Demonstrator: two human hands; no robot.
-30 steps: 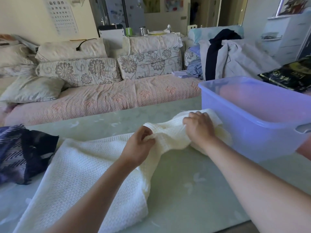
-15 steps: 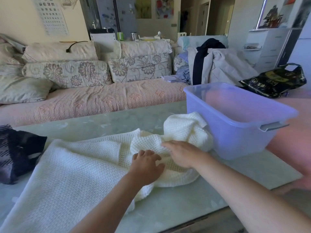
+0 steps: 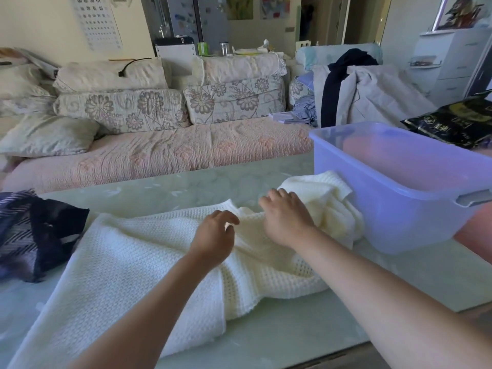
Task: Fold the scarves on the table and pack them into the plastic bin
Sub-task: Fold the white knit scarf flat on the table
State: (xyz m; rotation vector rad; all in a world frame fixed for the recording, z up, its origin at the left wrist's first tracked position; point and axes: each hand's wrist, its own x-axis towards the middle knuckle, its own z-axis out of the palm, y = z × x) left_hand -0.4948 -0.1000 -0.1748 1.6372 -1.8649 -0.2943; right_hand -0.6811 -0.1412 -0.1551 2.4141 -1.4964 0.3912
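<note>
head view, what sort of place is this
Most likely a home living room. A long sofa with a pink quilted cover and floral cushions fills the background, clothes are heaped at its right end, and a white drawer unit stands behind.

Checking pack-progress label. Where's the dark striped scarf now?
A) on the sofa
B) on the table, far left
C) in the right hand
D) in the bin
B: the dark striped scarf lies crumpled on the table at its far left, well away from the plastic bin.
</note>
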